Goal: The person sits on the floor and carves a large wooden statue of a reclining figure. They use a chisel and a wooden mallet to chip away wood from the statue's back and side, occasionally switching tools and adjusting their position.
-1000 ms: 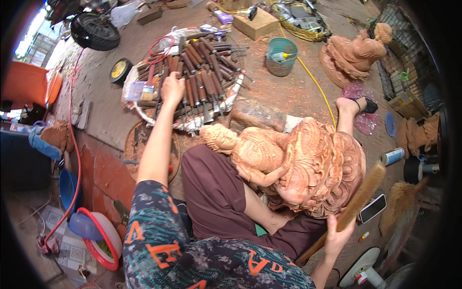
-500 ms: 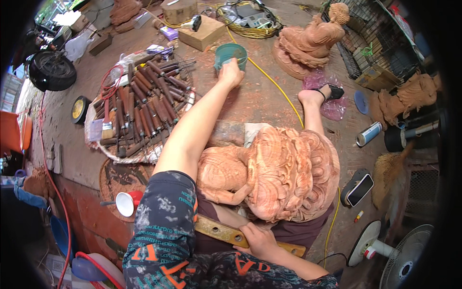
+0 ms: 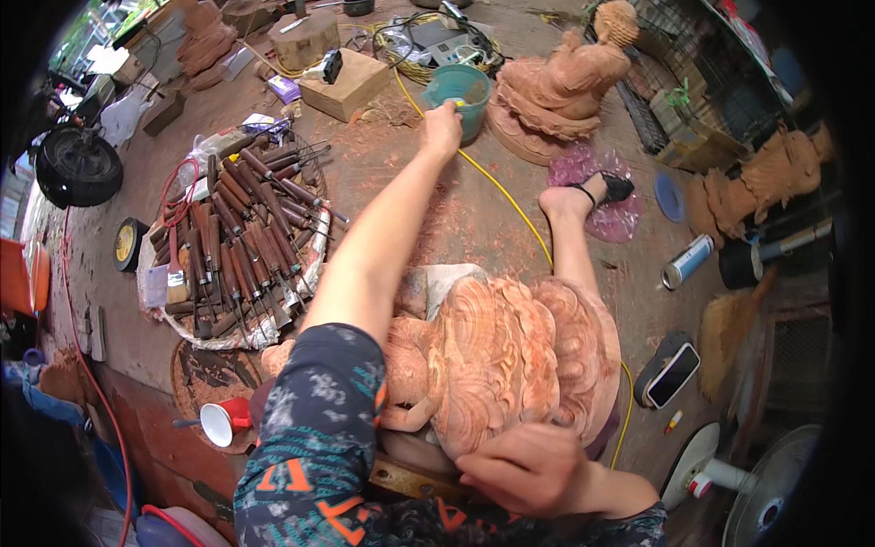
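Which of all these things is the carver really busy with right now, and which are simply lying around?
In use:
left hand reaching to the teal cup
right hand resting on the carved wooden figure in the lap

Lying about:
tray of chisels
finished carving
wooden block
spray can
phone
red cup
black wheel

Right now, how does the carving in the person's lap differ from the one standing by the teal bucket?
The lap carving lies on its side across the legs; the far carving stands upright on the floor beside the teal bucket.
The right hand rests against the lap carving; no hand touches the far carving, though the left hand reaches to the bucket next to it.
The lap carving fills more of the picture.
Both are reddish wood figures.
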{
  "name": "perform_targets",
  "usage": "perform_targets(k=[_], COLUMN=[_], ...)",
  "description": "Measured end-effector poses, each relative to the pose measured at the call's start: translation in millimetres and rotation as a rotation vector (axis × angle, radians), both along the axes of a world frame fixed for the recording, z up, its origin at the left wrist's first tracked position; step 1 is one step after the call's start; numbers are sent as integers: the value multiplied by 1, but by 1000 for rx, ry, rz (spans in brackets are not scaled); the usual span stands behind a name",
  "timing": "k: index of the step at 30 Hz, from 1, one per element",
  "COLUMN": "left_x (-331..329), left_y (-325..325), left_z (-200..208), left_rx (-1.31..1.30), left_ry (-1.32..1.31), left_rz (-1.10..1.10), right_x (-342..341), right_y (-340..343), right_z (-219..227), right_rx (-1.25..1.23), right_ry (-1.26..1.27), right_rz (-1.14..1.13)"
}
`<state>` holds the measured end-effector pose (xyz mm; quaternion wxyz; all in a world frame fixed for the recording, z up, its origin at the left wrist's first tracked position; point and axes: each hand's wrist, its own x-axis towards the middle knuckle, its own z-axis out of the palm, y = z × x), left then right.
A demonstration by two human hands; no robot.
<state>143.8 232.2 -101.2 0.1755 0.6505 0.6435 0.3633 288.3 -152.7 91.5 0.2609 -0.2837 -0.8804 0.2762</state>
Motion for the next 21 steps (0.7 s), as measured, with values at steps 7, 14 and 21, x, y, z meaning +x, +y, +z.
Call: perform_targets(k=[7,14,21], left_x=[-30,-296,-482], left_y=[-8,-126,-261], left_z=[-6,50,46], left_rx=[-26,-114,-510], left_ry=[-128,314,717], left_rz=[-74,197,943], right_x=[-23,-160,-248], right_y=[169,284,318], right_z=[-19,-150,-205], right_rx=[-249,-320,-365], right_ry=[-152,-437,-407], right_rz=[-66,-163,-389])
